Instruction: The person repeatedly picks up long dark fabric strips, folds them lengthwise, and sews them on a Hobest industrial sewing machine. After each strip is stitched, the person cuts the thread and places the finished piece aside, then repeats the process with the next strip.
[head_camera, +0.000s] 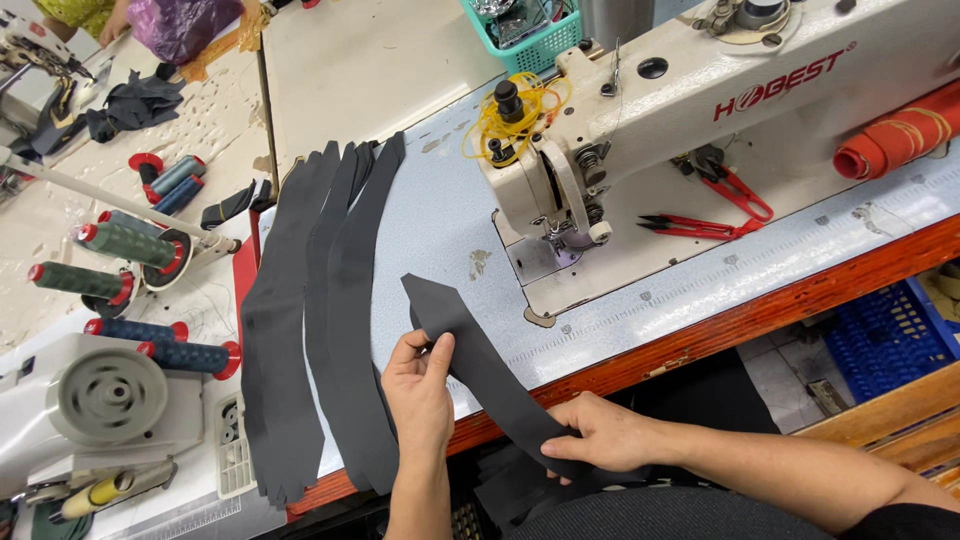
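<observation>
Now aligning step: both hands' grip pinching long curved black fabric strip (480, 365), left hand (420, 385) upper part, right hand (605, 435) lower; next move needs feeding toward cream sewing machine (640, 130).

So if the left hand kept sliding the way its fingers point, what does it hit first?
Probably the free end of the dark strip that the left hand already pinches; beyond it is bare table, though depth is hard to judge.

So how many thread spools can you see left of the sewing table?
7, all at left: two blue ones up top, two green spools on the stand, two blue below them, one yellow at bottom left. More may be hidden.
</observation>
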